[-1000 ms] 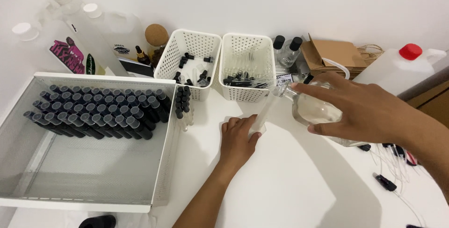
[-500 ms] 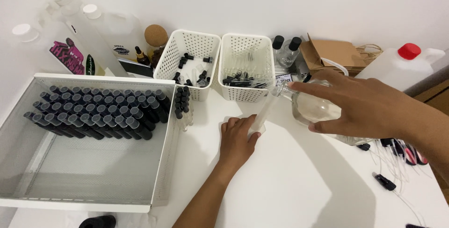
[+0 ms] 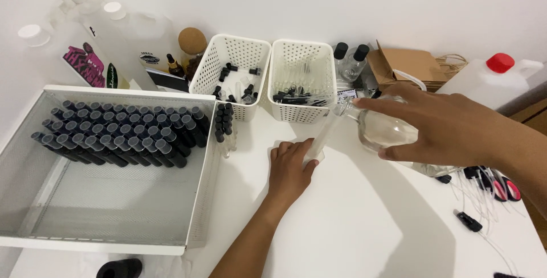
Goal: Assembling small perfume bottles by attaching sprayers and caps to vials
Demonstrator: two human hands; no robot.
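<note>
head: baskets [image 3: 302, 78], tray [image 3: 211, 158] flank tube [image 3: 322, 138]; flask [image 3: 387, 130] tilted.

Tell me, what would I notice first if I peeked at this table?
Probably the right hand tipping a round clear glass bottle in the middle, over a thin clear tube that the left hand steadies on the white table. Then, on the left, rows of black-capped vials in a white mesh tray.

White table [image 3: 364, 226]: tray [image 3: 114, 244], two baskets [image 3: 233, 55], jugs [image 3: 490, 81].
</note>
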